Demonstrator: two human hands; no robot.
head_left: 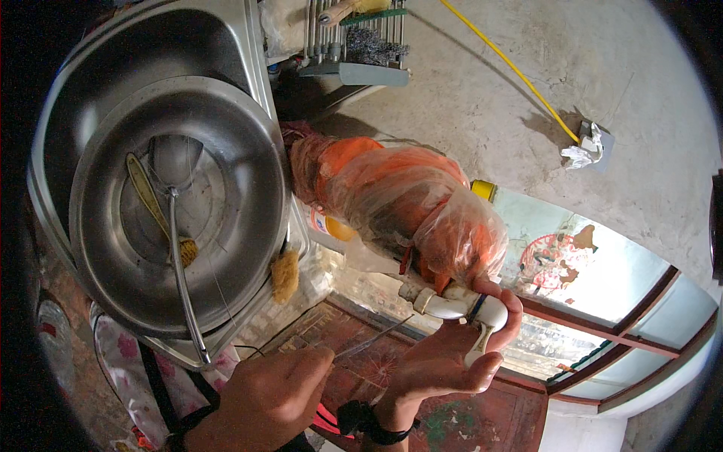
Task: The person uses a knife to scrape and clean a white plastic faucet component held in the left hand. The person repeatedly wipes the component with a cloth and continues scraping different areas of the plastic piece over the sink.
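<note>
— Pipe elbow (482, 310), white plastic, sits inside the right hand (452, 354): the thumb lies over its top bend and the fingers curl under its lower leg, so that hand is clamped on it. It joins a white pipe (433, 301) that runs up and to the left of the hand.

— And just above that hand?

— An orange plastic bag (392, 200), crumpled and wrapped round whatever the pipe comes out of. It hangs directly over the right hand's knuckles, close to the elbow.

— What about the left hand?

— The left hand (267, 395) is closed into a fist, well clear of the elbow, to the left of the right wrist. A thin metal blade (373, 340) sticks out of it and points up and to the right, toward the pipe. I cannot tell whether its tip touches anything.

— So the hands are apart?

— Apart, yes, with the blade crossing the gap between them. A black band (373, 429) circles the right wrist.

— What lies beyond the left hand?

— Up and to its left is a big steel basin (256, 151) resting in a metal sink (248, 38). In the basin lie a long-handled ladle (181, 256) and a small brush (162, 218). A tan sponge (285, 275) hangs at the basin's edge, above the left hand's knuckles.
</note>
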